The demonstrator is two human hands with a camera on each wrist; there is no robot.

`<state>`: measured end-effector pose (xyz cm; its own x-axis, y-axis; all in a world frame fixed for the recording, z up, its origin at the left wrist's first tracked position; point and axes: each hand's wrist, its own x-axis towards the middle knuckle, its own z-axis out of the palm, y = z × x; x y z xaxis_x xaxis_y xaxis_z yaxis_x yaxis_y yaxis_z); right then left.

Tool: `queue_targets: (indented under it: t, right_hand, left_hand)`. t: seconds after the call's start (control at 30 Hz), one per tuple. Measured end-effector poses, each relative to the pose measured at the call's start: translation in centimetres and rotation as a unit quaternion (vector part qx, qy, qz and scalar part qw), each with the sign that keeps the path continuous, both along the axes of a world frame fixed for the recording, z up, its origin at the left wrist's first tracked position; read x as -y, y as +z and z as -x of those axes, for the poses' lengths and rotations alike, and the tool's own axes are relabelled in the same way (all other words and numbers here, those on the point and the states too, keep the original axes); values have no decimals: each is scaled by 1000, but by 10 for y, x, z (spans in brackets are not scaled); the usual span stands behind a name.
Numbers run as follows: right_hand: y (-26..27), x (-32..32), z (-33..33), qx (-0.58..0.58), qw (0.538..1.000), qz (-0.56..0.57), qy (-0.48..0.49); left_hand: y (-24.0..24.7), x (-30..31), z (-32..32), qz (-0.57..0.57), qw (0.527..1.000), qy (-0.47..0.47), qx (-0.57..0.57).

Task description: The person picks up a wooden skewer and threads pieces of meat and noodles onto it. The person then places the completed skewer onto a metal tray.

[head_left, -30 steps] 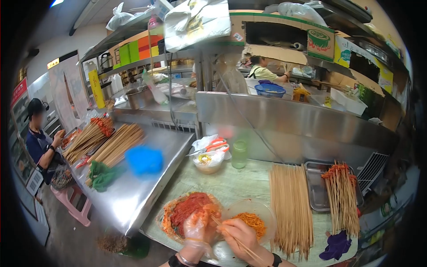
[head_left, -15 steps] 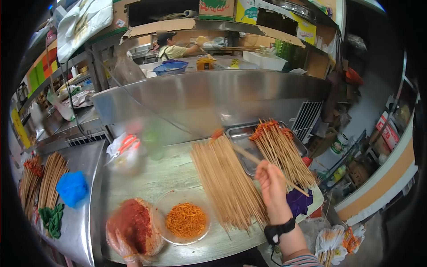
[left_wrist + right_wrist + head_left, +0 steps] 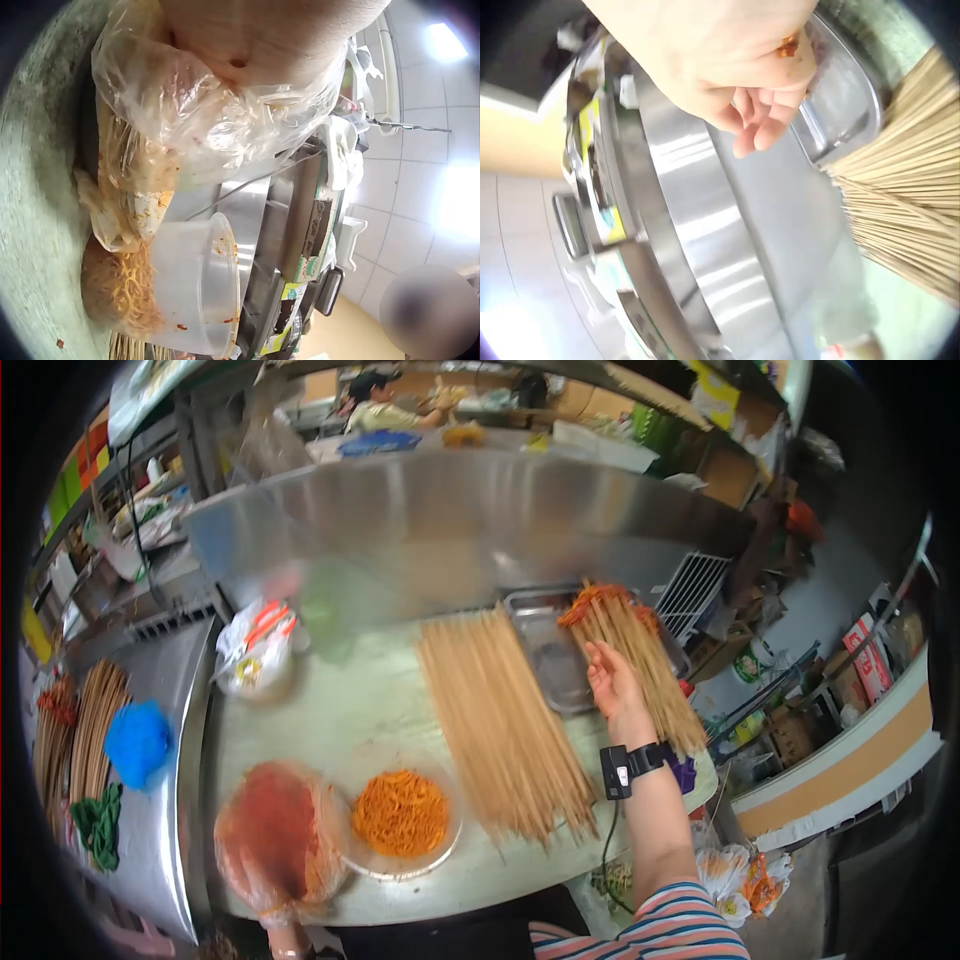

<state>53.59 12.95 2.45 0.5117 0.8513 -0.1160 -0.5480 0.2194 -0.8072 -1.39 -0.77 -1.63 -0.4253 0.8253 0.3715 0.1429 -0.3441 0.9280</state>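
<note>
My right hand [image 3: 615,685] is beside the bundle of orange-tipped skewers [image 3: 640,660], which lies partly on a metal tray [image 3: 562,665]. In the right wrist view, the fingers of this hand [image 3: 757,97] bend loosely, with nothing between them. At the lower left, my plastic-gloved left hand [image 3: 275,900] lies against a round plastic-wrapped red mass [image 3: 270,825]. Clear plastic [image 3: 217,127] covers this hand in the left wrist view, where its fingers are hidden. Orange shreds [image 3: 400,813] fill a clear bowl [image 3: 455,835] beside the red mass.
Bare skewers [image 3: 500,725] lie in a wide row mid-table. Scissors with orange handles [image 3: 268,620] rest on a bowl at the back left. A steel counter [image 3: 165,830] on the left holds more skewers, a blue bundle [image 3: 138,743] and green cloth [image 3: 97,827]. A metal partition [image 3: 400,510] stands behind.
My right hand has left the area by the bowl, carried a skewer right to the tipped bundle and let it go. The left hand has stayed by the red mass. The view has swung right.
</note>
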Motion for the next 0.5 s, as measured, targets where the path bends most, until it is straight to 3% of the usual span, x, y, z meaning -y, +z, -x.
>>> queue_targets:
  t: [0.03, 0.1, 0.17, 0.2, 0.27, 0.3, 0.4, 0.43, 0.5]
  right_hand:
    - [14, 9, 21, 70, 995, 26, 71]
    - [18, 10, 54, 239, 953, 89, 163]
    - [15, 5, 79, 435, 865, 155, 194]
    - [11, 3, 88, 579, 782, 154, 170]
    - [-4, -4, 102, 815, 554, 128, 108]
    - [-12, -8, 107, 826, 529, 144, 135]
    - [-14, -17, 106, 718, 617, 228, 229]
    - [-13, -17, 107, 669, 660, 253, 229]
    - [-5, -13, 107, 597, 715, 274, 238]
  left_hand:
    - [-13, -3, 9, -5, 993, -41, 113]
    - [-17, -5, 12, -27, 980, -76, 182]
    - [-5, -4, -3, -32, 984, -77, 159]
    - [-2, -1, -5, -21, 980, -79, 180]
    - [0, 3, -6, 7, 1000, -2, 7]
    - [3, 6, -8, 44, 998, 38, -18]
    - [1, 4, -8, -31, 997, 28, -57]
    - [8, 7, -16, -20, 997, -21, 77]
    - [1, 8, -11, -13, 996, -12, 84]
